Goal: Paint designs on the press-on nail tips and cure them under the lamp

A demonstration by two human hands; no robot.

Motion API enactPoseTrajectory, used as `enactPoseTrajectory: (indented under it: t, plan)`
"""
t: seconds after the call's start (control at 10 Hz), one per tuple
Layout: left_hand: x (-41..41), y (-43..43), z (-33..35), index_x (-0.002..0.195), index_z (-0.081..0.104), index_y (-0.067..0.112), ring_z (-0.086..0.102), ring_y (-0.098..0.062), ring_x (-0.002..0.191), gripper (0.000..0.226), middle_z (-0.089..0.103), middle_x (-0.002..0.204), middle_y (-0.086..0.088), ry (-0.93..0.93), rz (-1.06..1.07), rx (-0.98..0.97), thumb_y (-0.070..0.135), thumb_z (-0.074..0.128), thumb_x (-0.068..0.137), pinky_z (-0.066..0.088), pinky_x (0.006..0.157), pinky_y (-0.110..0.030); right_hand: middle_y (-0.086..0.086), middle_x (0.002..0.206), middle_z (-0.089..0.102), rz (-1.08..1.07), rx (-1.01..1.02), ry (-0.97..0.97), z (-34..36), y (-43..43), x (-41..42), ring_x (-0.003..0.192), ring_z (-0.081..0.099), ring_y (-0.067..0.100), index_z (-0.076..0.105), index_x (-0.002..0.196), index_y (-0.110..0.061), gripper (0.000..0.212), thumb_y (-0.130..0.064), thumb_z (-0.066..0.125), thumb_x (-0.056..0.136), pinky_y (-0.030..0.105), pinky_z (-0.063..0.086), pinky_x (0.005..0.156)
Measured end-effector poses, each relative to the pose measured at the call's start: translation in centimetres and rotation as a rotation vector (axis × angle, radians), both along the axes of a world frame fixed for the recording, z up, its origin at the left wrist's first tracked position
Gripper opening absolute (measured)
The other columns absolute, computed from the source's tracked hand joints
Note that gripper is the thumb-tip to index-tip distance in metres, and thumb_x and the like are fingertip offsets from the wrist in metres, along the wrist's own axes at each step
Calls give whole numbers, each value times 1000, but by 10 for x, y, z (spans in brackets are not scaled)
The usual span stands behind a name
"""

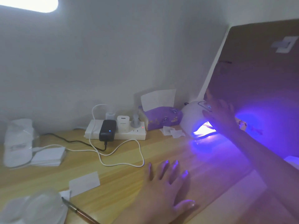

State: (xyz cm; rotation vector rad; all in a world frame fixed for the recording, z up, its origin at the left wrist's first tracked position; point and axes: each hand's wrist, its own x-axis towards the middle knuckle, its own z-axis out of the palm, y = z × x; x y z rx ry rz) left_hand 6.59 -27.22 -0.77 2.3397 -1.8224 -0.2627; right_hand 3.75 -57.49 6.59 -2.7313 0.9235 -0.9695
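The white curing lamp (pixel 193 118) stands at the back right of the wooden desk and glows violet from its mouth, where something bright lies; I cannot make out nail tips. My right hand (pixel 221 115) reaches across and rests on the lamp's top and side, fingers spread. My left hand (pixel 166 186) lies flat on the desk in front of me, fingers straight and apart, holding nothing. A thin brush (pixel 77 210) lies on the desk at the lower left.
A brown cardboard box (pixel 262 75) leans at the right, beside the lamp. A purple tissue box (pixel 160 117), a power strip (pixel 116 130) with chargers and cables, white paper slips (pixel 84 183), clear plastic packets (pixel 17 143) and a clear dish (pixel 42 207) lie around.
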Motion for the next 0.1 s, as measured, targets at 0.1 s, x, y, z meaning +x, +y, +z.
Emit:
enactPoseTrajectory:
  t: [0.1]
  plan:
    - [11, 3, 11, 148, 37, 41, 4, -1, 150, 49, 19, 163, 14, 389, 22, -97, 52, 42, 101, -13, 120, -47, 11, 134, 58, 266, -41, -205, -18, 51, -20, 129, 47, 33, 42, 148, -12, 59, -11, 63, 93, 37, 29, 108]
